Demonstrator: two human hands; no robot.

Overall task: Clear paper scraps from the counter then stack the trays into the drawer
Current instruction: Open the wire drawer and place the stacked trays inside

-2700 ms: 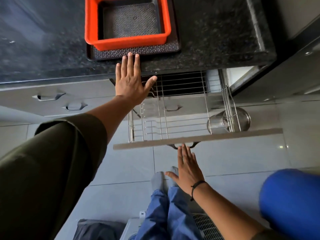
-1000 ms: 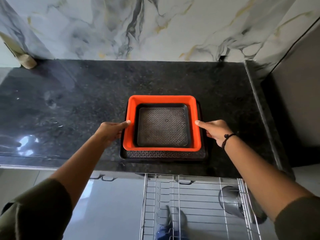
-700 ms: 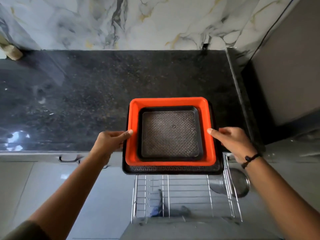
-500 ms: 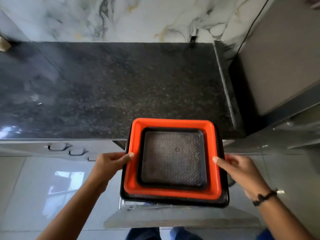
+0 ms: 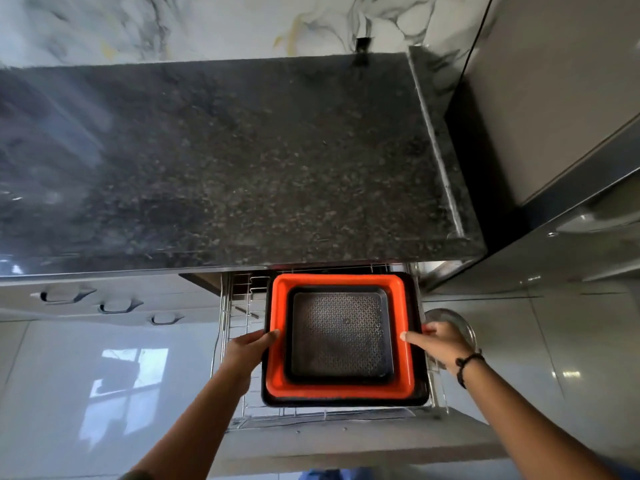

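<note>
A stack of three nested trays is low inside the pulled-out wire drawer (image 5: pixel 235 341): a small black patterned tray (image 5: pixel 341 332) inside an orange tray (image 5: pixel 401 341) on a larger black tray (image 5: pixel 346 402). My left hand (image 5: pixel 247 348) grips the stack's left edge, thumb on the orange rim. My right hand (image 5: pixel 438 341), with a black wristband, grips the right edge. The black granite counter (image 5: pixel 225 161) above shows no paper scraps.
The drawer's grey front panel (image 5: pixel 346 445) juts toward me. Closed drawers with handles (image 5: pixel 117 306) lie to the left. A round steel vessel (image 5: pixel 457 320) sits at the drawer's right, behind my right hand. A grey cabinet (image 5: pixel 554 98) borders the counter's right end.
Both hands took the tray stack off the counter, carried it toward me and lowered it into the open wire drawer. The counter where it stood is bare.
</note>
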